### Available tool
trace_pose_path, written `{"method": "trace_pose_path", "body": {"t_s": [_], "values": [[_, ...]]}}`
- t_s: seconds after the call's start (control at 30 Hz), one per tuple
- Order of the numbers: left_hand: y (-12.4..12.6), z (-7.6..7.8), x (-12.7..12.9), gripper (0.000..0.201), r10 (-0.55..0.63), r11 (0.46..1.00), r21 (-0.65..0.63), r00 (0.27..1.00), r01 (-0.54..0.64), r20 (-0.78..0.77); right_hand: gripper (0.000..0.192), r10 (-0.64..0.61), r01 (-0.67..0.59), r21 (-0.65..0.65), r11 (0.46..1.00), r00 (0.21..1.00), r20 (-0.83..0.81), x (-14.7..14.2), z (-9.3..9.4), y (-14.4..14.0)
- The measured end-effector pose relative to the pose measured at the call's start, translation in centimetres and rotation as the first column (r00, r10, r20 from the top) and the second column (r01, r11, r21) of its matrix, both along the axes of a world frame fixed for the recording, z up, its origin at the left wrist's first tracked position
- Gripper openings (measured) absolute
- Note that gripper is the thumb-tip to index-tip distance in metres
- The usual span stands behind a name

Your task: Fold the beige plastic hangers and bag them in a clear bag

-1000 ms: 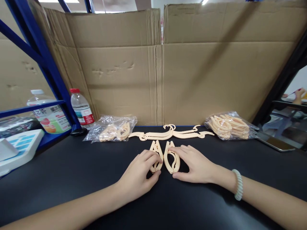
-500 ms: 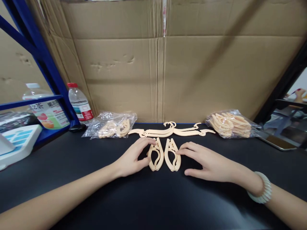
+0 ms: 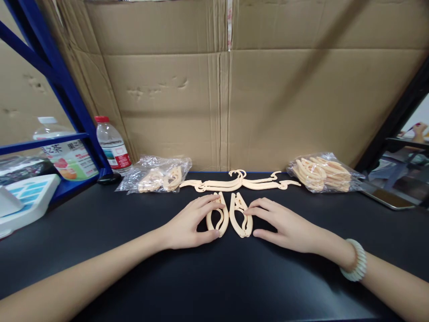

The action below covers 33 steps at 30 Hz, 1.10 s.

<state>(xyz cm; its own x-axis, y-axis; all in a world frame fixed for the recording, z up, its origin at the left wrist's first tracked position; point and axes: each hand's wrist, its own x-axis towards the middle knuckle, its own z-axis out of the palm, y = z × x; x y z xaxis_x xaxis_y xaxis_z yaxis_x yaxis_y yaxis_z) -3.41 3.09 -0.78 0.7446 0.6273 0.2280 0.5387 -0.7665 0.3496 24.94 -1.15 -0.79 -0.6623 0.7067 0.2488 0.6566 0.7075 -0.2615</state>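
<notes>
Two cream folding hangers lie folded side by side on the black table, the left folded hanger partly under my fingers. My left hand rests on it, fingertips across its upper part and thumb near its lower end, with a gap between them. At the right folded hanger, the fingertips of my right hand meet the outer edge, while the thumb stays beside its lower end. Both hands have their fingers apart. Just behind lie unfolded cream hangers, arms spread wide and hooks toward the cardboard.
Clear plastic bags of folded hangers lie at back left and back right. A red-capped bottle stands by the blue rack. A phone-like flat object lies at right. Cardboard walls the back.
My left hand has moved right, farther over the left folded hanger, its thumb now at the lower end. My right hand has shifted slightly left, its thumb closer to the right folded hanger.
</notes>
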Motion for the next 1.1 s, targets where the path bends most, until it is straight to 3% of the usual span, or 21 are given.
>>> {"method": "trace_pose_path", "body": {"t_s": [0.17, 0.53, 0.63, 0.73, 0.83, 0.93, 1.1], "values": [[0.1, 0.0, -0.1, 0.052, -0.018, 1.000, 0.003, 0.999, 0.018, 0.034, 0.031, -0.007, 0.010, 0.060, 0.998, 0.999, -0.050, -0.3, -0.7, 0.3], [0.3, 0.4, -0.3, 0.055, -0.032, 0.998, -0.052, 0.998, 0.035, 0.058, 0.032, -0.010, 0.013, 0.058, 0.998, 0.998, -0.064, -0.6, -0.8, 0.5], [1.0, 0.1, -0.4, 0.043, 0.052, 0.995, -0.098, 0.978, -0.033, 0.204, 0.036, -0.026, 0.029, 0.036, 0.999, 0.996, -0.081, -0.5, -0.7, 0.4], [2.4, -0.4, -0.8, 0.027, 0.222, 0.968, -0.195, 0.897, -0.157, 0.382, 0.028, -0.025, 0.026, 0.008, 1.000, 0.996, -0.088, -0.3, -0.3, 0.4], [3.7, -0.8, -1.2, 0.017, 0.342, 0.933, -0.256, 0.850, -0.254, 0.401, 0.019, 0.004, -0.005, -0.015, 1.000, 0.997, -0.082, 0.0, 0.2, 0.4], [3.9, -0.8, -1.4, 0.011, 0.333, 0.937, -0.215, 0.889, -0.275, 0.314, 0.014, 0.024, -0.026, -0.026, 0.999, 0.998, -0.066, 0.5, 0.5, 0.6], [3.0, -0.6, -1.0, 0.014, 0.183, 0.983, -0.013, 0.970, -0.183, 0.161, 0.017, 0.004, -0.006, -0.024, 1.000, 0.998, -0.066, 0.7, 0.4, 0.6]]}}
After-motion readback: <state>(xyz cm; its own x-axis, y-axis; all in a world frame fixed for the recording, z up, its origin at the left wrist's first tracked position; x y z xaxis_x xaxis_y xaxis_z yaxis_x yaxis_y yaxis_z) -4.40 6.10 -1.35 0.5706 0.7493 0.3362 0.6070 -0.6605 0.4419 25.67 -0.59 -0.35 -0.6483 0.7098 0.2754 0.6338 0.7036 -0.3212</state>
